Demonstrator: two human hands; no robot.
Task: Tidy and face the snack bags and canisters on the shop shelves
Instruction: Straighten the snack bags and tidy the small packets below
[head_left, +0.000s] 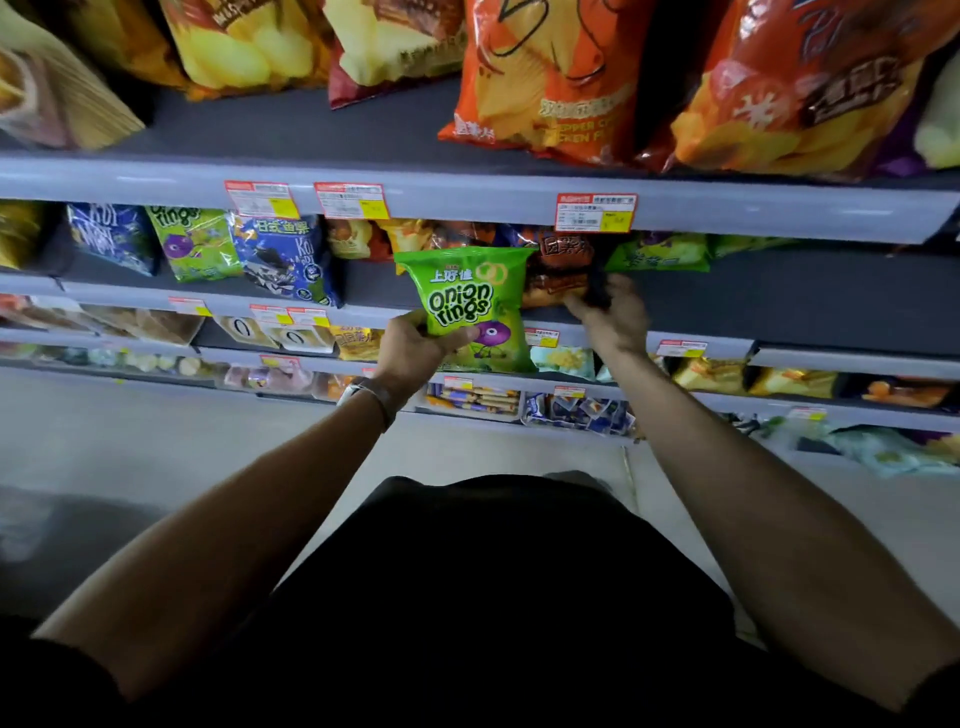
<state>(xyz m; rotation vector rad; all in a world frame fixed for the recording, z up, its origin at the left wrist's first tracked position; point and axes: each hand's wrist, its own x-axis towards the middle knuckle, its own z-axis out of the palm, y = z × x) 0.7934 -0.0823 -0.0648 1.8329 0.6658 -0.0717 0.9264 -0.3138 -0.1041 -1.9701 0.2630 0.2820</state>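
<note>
**Onion rings bag in L hand, clear of the shelf**

Left end of the mid shelf (779, 299): a blue "Koi" bag (111, 236), a shelved green rings bag (195, 241), then a blue bag (285, 260) marked "日式鱼果" + "Koi". Red/yellow price tags (262, 199) hang on the rail above; the print is too small to read.

Centre: L hand (415, 348), watch (363, 391) on the wrist, pinches the onion rings bag (472, 306) at its lower-left corner w/ thumb across the front. The bag is upright, face toward the camera, held in front of the shelf edge and not resting on it. It reads "上好佳" and "Onion rings", w/ a purple cartoon figure below.

Handling, as a guess: v. light and air-puffed, w/ thin, soft, slightly slick film and contents that crush easily. Best held at a corner or seam, not squeezed mid-bag.

Right: R hand (608, 312) reaches in beside a brown bag (558, 275), fingers curled at a dark edge. Can't tell if it actually grips anything. Further right, more green bags (660, 252) sit back on the shelf. On the top shelf is a big orange bag (540, 78), w/ "PEPPER" partly legible.
</note>
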